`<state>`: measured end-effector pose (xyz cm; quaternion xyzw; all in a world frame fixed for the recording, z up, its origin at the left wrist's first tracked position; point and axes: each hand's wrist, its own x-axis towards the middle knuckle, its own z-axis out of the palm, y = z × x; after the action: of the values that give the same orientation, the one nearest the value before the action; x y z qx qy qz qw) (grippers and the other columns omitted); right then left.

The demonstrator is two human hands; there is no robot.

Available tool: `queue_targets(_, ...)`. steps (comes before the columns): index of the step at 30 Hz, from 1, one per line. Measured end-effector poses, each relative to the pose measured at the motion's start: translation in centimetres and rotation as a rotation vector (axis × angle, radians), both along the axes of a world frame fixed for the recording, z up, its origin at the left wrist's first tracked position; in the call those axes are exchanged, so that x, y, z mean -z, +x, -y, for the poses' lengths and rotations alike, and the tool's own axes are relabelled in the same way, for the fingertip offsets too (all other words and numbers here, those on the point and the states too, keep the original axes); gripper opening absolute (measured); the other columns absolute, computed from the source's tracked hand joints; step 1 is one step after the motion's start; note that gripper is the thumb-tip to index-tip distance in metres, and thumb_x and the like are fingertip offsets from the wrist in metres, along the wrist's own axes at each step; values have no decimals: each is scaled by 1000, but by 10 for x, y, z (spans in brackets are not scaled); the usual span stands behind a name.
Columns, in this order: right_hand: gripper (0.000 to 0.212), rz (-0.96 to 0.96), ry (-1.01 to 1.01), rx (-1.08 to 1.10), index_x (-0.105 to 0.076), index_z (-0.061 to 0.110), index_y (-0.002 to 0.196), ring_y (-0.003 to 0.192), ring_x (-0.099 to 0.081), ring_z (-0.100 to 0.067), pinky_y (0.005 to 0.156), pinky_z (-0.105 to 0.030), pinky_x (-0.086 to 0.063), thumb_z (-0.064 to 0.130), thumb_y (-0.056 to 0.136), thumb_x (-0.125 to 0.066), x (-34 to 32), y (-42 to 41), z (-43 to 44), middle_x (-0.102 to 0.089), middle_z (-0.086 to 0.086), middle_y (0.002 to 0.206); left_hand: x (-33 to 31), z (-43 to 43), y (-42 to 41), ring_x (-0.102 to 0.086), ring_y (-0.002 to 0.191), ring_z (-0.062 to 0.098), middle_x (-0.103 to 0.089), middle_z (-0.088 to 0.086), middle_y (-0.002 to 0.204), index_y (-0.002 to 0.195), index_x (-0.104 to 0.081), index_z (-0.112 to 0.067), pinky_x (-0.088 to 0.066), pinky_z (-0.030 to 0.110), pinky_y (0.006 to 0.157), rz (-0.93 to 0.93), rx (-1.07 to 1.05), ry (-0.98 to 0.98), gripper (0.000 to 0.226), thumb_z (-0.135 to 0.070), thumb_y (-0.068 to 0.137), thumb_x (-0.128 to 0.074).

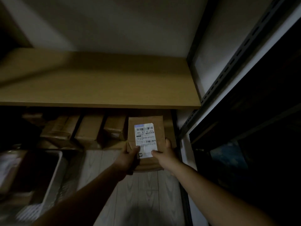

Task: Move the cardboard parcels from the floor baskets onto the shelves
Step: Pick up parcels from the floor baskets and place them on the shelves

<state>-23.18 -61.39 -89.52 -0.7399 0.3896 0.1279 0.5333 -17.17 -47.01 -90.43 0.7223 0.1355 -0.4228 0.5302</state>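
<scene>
A brown cardboard parcel (146,123) with a white shipping label on top is held out in front of me, its far end reaching under the wooden shelf board (101,88). My left hand (128,159) grips its near left corner, thumb on the label. My right hand (164,154) grips the near right edge, thumb on top. Several other cardboard parcels (88,129) stand in a row on the lower shelf, left of the held one.
A white floor basket (53,173) with parcels in it sits at the lower left, blurred. A dark metal rack upright (228,66) and a dark neighbouring shelf unit lie to the right. Pale wood-grain floor (146,193) shows below my arms.
</scene>
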Motion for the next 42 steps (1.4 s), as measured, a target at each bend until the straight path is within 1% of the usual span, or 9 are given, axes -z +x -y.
queue_targets(8, 75, -14, 0, -121, -17, 25, 151, 93, -51, -12, 56, -14, -37, 28, 92, -64, -200, -42, -81, -50, 2, 141, -201, -96, -47, -61, 90, 26, -60, 3, 104, 131, -34, -43, -53, 44, 79, 14, -24, 29, 41, -50, 93, -50)
queue_targets(11, 79, 37, -21, -113, -14, 27, 153, 102, -53, -16, 59, -17, -39, 31, 92, -64, -267, -51, -119, -46, 2, 144, -269, -134, -55, -64, 85, 26, -63, 4, 102, 127, -34, -44, -53, 40, 72, 72, -41, 14, 35, -48, 95, -50)
queue_targets(14, 82, 105, -27, -55, -12, 27, 154, 124, -50, -21, 77, -24, -45, 32, 91, -64, -317, -60, -161, -42, 3, 147, -322, -174, -59, -64, 77, 26, -66, 5, 102, 127, -36, -44, -47, 32, 58, 143, -9, -24, 35, -46, 95, -50)
queue_targets(18, 69, 269, -6, -8, -27, 27, 148, 120, -54, -16, 84, -24, -44, 25, 91, -66, -394, -72, -222, -54, 5, 137, -402, -238, -56, -69, 87, 31, -68, 4, 108, 129, -39, -41, -57, 46, 75, 264, 40, -111, 37, -45, 94, -52)
queue_targets(22, 67, 430, -50, 14, -28, 25, 147, 123, -53, -18, 81, -22, -46, 23, 91, -65, -473, -71, -259, -53, 6, 136, -486, -272, -53, -70, 78, 20, -68, 7, 110, 127, -43, -29, -57, 33, 57, 400, 36, -254, 29, -31, 98, -48)
queue_targets(26, 70, 609, -143, 3, -29, 27, 148, 126, -51, -18, 100, -33, -45, 27, 89, -66, -553, -69, -275, -53, 6, 138, -569, -289, -56, -66, 86, 20, -65, -3, 105, 129, -40, -36, -55, 38, 71, 591, 29, -278, 30, -40, 99, -44)
queue_targets(33, 51, 908, -250, -102, -39, 30, 141, 116, -56, -10, 90, -24, -45, 20, 95, -59, -677, -87, -283, -59, 14, 123, -685, -303, -72, -63, 90, 22, -63, -7, 103, 135, -38, -40, -53, 38, 72, 876, 22, -337, 36, -45, 99, -40)
queue_targets(37, 42, 1027, -287, -135, -40, 38, 129, 93, -52, 9, 75, -10, -41, 19, 96, -58, -724, -101, -285, -53, 29, 102, -729, -309, -81, -66, 93, 26, -67, -1, 108, 132, -38, -48, -53, 41, 74, 952, 46, -427, 34, -44, 99, -41)
queue_targets(42, 47, 1135, -308, -140, -40, 30, 141, 109, -54, -3, 89, -21, -45, 26, 97, -56, -759, -111, -282, -59, 16, 121, -764, -317, -83, -64, 95, 24, -65, 0, 118, 135, -35, -53, -49, 35, 68, 1059, 134, -559, 41, -46, 96, -46)
